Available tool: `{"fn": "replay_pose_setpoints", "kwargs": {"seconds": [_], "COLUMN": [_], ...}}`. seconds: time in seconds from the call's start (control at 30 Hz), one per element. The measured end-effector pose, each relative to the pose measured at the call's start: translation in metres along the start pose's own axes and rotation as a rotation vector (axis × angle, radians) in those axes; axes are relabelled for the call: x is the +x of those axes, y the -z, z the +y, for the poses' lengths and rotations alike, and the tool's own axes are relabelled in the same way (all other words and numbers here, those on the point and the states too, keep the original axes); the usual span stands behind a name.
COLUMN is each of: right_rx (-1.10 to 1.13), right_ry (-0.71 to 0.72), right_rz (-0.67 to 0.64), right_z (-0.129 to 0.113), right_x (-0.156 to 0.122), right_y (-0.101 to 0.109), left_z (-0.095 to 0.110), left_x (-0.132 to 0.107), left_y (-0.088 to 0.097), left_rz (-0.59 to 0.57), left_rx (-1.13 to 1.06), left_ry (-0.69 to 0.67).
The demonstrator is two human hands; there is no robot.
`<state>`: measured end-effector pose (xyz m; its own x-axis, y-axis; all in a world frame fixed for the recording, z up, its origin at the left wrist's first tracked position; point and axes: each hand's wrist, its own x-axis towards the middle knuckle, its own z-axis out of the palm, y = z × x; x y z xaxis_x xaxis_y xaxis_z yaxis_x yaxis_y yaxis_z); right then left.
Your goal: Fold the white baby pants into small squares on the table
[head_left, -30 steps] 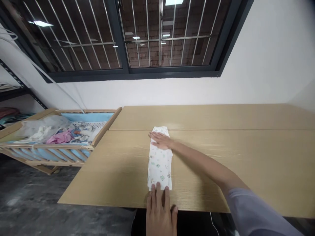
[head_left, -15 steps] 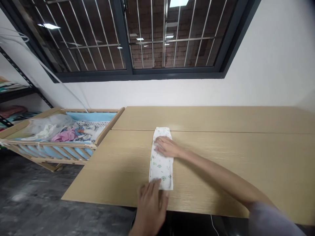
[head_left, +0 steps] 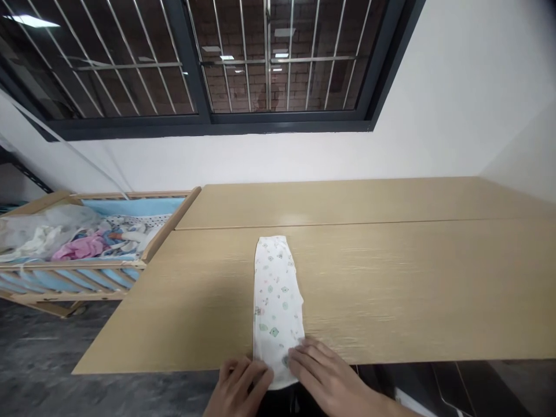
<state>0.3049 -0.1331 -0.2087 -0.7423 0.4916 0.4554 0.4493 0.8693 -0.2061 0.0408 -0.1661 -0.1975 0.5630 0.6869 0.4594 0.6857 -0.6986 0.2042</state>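
Note:
A white cloth [head_left: 277,295] with small green and pink prints lies folded into a long narrow strip on the wooden table [head_left: 391,278], running from the table's middle seam to its near edge. The strip's near end hangs a little over that edge. My left hand [head_left: 241,387] curls its fingers round the near left corner of the cloth. My right hand [head_left: 325,375] lays its fingers over the near right corner, its thumb hidden beneath. Both hands sit at the table's front edge, close together.
A wooden baby crib [head_left: 87,243] with blue lining stands against the table's left side, holding a pile of white, pink and dotted clothes. A barred window [head_left: 208,63] fills the wall behind. The dark floor [head_left: 43,370] shows at the lower left.
My right hand has pulled back from the far half of the cloth to its near end. My left hand stays at the near end, now on the left corner. The view shifted right.

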Motion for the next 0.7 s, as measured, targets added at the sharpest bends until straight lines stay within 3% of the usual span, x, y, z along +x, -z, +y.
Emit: {"fn": "replay_pose_setpoints", "kwargs": {"seconds": [0.07, 0.13, 0.23, 0.3, 0.4, 0.5, 0.6, 0.7], "right_rx": [0.188, 0.42, 0.602, 0.645, 0.693, 0.615, 0.506, 0.439], "right_ry": [-0.141, -0.31, -0.43, -0.5, -0.654, -0.865, -0.929, -0.91], "right_rz": [-0.027, -0.082, -0.012, 0.081, 0.233, 0.199, 0.169, 0.173], "right_z": [-0.003, 0.004, 0.039, 0.078, 0.141, 0.188, 0.208, 0.206], "right_x": [0.012, 0.033, 0.072, 0.097, 0.132, 0.155, 0.163, 0.16], "right_y": [0.022, 0.051, 0.073, 0.064, 0.03, -0.002, -0.018, -0.015], "left_z": [-0.001, -0.009, -0.038, -0.066, -0.108, -0.141, -0.154, -0.14], "left_x": [0.009, 0.026, 0.071, 0.111, 0.172, 0.213, 0.227, 0.214], "left_y": [0.014, 0.025, 0.032, 0.03, 0.017, -0.006, -0.027, -0.033], "left_rz": [-0.009, 0.056, 0.168, 0.158, 0.034, -0.011, -0.028, 0.037], "left_rx": [-0.113, -0.198, -0.238, -0.25, -0.292, -0.233, -0.161, -0.069], "left_ry": [0.004, 0.085, 0.303, 0.456, 0.624, 0.689, 0.714, 0.69]}}
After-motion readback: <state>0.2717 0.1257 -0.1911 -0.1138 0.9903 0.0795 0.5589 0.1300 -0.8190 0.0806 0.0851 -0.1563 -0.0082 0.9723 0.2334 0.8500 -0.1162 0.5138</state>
